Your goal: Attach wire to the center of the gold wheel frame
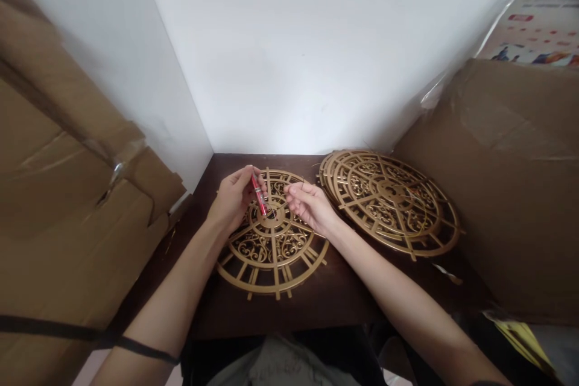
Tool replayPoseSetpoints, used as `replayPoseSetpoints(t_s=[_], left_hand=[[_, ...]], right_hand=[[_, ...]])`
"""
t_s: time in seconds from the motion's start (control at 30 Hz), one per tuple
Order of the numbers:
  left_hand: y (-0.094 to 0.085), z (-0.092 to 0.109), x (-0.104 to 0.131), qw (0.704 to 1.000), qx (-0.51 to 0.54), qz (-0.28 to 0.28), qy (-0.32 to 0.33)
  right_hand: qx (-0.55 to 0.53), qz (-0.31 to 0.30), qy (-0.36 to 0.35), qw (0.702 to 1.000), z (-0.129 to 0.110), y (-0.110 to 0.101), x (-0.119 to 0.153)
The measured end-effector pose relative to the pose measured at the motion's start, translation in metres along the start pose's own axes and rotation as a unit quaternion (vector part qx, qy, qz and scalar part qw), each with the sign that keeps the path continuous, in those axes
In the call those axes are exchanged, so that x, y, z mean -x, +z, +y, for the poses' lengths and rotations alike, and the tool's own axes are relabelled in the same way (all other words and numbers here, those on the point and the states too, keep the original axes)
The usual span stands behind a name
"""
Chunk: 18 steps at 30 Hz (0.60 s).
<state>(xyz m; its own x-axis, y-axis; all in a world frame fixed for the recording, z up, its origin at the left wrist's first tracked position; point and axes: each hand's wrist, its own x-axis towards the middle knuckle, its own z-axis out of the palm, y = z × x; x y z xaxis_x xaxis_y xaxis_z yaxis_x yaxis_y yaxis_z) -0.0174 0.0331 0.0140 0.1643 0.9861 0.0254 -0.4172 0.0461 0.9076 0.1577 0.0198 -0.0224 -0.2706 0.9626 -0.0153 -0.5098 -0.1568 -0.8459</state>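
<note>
My left hand [235, 196] is closed around a slim red tube [259, 196] with a pale band, tilted over the middle of a round gold openwork clock face [277, 265]. The clock face lies flat on the dark tabletop, with scrollwork and bar-shaped numerals. Just right of the tube, my right hand [310, 202] is pinched above the same clock face. A thin dark line shows at its fingertips, too fine to name. Both hands cover parts of the clock face's upper half.
A stack of similar gold clock faces [393, 202] lies to the right on the dark table [316, 310]. Large cardboard pieces [67, 193] stand at left, and a cardboard box [520, 193] at right. Behind rises a white wall [307, 60]. A small pale scrap [447, 274] lies near the stack.
</note>
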Motion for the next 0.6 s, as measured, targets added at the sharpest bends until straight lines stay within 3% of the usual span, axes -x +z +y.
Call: replayPoseSetpoints(t_s=[0.17,0.3,0.43,0.6], left_hand=[[-0.006,0.006,0.000,0.992,0.121,-0.003,-0.028],[-0.015,0.013,-0.001,0.977,0.203,-0.045,-0.053],[-0.021,0.023,0.005,0.962,0.231,-0.126,-0.073],[-0.019,0.022,0.017,0.934,0.158,-0.293,-0.131]], right_hand=[[-0.026,-0.003,-0.028,0.999,-0.002,-0.001,0.000],[-0.025,0.000,-0.032,0.999,-0.001,-0.001,0.000],[-0.014,0.000,-0.031,0.999,0.001,0.000,0.000],[0.006,0.004,-0.050,0.999,0.003,0.003,0.000]])
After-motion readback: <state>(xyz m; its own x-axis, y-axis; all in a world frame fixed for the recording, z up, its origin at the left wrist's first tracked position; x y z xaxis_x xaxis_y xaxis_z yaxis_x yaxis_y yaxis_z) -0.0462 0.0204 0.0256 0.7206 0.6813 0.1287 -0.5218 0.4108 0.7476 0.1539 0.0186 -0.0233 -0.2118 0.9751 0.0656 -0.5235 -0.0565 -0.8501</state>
